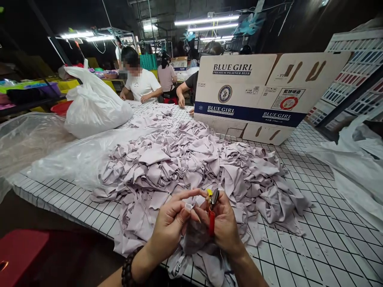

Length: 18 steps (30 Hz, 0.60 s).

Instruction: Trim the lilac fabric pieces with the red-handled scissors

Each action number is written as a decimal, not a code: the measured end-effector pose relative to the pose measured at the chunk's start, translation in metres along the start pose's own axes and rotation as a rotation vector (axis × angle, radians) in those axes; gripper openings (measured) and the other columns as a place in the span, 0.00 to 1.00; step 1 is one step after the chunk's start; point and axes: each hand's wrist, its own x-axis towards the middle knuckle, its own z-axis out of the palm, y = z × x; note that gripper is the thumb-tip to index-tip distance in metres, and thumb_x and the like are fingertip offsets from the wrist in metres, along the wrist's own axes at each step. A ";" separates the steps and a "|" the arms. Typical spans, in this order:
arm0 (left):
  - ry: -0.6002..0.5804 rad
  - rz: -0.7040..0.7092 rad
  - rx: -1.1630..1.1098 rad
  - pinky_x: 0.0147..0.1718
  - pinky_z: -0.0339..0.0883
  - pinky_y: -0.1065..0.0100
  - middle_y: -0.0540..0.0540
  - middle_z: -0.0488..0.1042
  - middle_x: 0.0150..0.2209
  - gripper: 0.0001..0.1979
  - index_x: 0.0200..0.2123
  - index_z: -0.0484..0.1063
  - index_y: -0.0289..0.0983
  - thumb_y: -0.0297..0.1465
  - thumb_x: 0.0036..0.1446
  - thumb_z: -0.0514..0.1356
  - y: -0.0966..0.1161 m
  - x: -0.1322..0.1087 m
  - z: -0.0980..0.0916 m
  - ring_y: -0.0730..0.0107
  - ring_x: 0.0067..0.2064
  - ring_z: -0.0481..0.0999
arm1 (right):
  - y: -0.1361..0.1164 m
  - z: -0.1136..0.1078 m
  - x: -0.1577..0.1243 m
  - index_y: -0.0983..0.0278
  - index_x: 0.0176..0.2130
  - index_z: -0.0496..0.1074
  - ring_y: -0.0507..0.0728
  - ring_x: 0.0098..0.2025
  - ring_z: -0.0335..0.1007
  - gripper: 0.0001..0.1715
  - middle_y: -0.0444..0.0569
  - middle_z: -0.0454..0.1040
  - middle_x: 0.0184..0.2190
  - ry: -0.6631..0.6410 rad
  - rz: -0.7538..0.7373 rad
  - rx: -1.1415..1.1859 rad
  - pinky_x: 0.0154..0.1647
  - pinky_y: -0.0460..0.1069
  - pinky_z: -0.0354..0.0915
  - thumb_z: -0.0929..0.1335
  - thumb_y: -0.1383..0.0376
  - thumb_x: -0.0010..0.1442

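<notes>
Just in front of the big pile of pale lilac fabric pieces (194,151), my two hands are close together. My left hand (172,223) pinches the edge of a lilac fabric piece (196,237), with a small white bit showing at the fingertips. This piece hangs down below the hands toward the table's near edge. In my right hand (226,227) is a pair of small red-handled thread snips (212,223), dark blades pointing up. A small yellow bit (210,192) shows beside the blades. Whether the right fingertips also touch the fabric is partly hidden.
A large beer carton (251,95) stands on the grid-patterned table (299,255) behind the pile. White plastic bags (92,103) lie to the left, another plastic bag (356,159) at the right. Co-workers sit across the table. A red stool (24,255) is at lower left.
</notes>
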 end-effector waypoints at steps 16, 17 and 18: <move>-0.172 -0.060 -0.114 0.24 0.59 0.73 0.49 0.66 0.26 0.21 0.26 0.69 0.33 0.44 0.62 0.56 -0.013 0.014 0.011 0.77 0.23 0.66 | -0.013 -0.025 -0.020 0.59 0.33 0.62 0.53 0.30 0.69 0.22 0.43 0.72 0.30 0.089 0.094 -0.272 0.31 0.47 0.66 0.75 0.54 0.50; -0.193 -0.061 -0.072 0.25 0.59 0.73 0.49 0.65 0.25 0.21 0.27 0.69 0.33 0.44 0.64 0.54 -0.013 0.013 0.011 0.76 0.25 0.66 | -0.019 -0.030 -0.024 0.59 0.34 0.61 0.54 0.32 0.70 0.23 0.44 0.72 0.31 0.128 0.097 -0.345 0.32 0.47 0.67 0.75 0.53 0.49; -0.214 -0.070 -0.028 0.27 0.59 0.72 0.50 0.64 0.26 0.21 0.29 0.68 0.34 0.45 0.65 0.53 -0.013 0.012 0.011 0.75 0.26 0.66 | -0.027 -0.035 -0.028 0.58 0.33 0.61 0.54 0.31 0.69 0.23 0.43 0.72 0.31 0.165 0.085 -0.444 0.31 0.47 0.66 0.75 0.53 0.49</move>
